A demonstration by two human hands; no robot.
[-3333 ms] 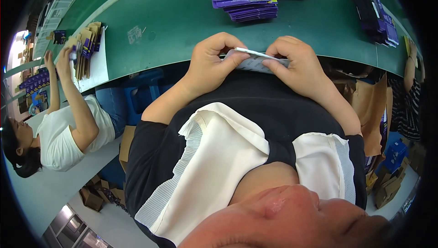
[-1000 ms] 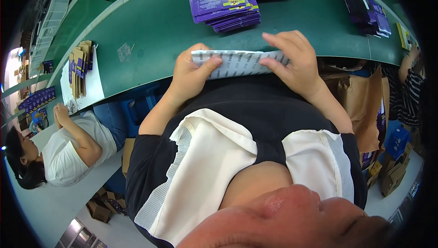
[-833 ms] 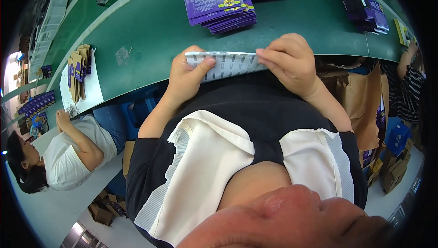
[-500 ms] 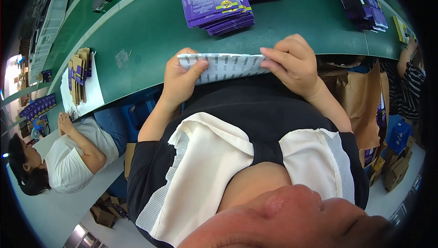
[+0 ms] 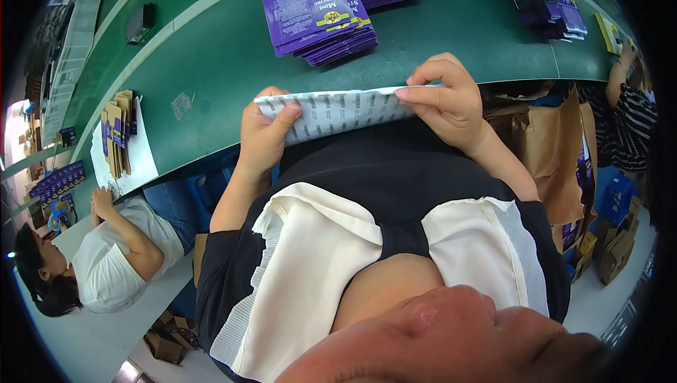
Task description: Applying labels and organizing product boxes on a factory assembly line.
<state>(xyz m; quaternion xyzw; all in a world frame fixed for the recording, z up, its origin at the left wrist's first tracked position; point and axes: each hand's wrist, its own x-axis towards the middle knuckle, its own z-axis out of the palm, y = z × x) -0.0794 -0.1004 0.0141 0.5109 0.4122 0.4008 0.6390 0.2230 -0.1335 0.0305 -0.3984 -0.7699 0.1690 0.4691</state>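
Observation:
Held low in front of my body, at the near edge of the green table, is a white sheet of small printed labels (image 5: pixel 345 119) in repeated dark rows. My left hand (image 5: pixel 264 135) grips its left end, thumb on the near face and fingers behind. At the sheet's upper right edge, my right hand (image 5: pixel 449 104) pinches it between thumb and fingers. A short piece of the sheet shows past those fingertips. Just beyond the sheet lies a stack of flat purple cartons (image 5: pixel 300 20), touched by neither hand.
A second purple carton stack (image 5: pixel 539 2) lies far right, and a small black box (image 5: pixel 140 23) far left. Brown and purple cartons (image 5: pixel 118 133) rest on white paper at left, near a seated co-worker (image 5: pixel 113 252). A brown paper bag (image 5: pixel 546 154) stands right, below the table edge.
The view has shifted slightly. My hands are a little farther apart on the sheet, and more of the sheet shows, now reaching past my right fingertips.

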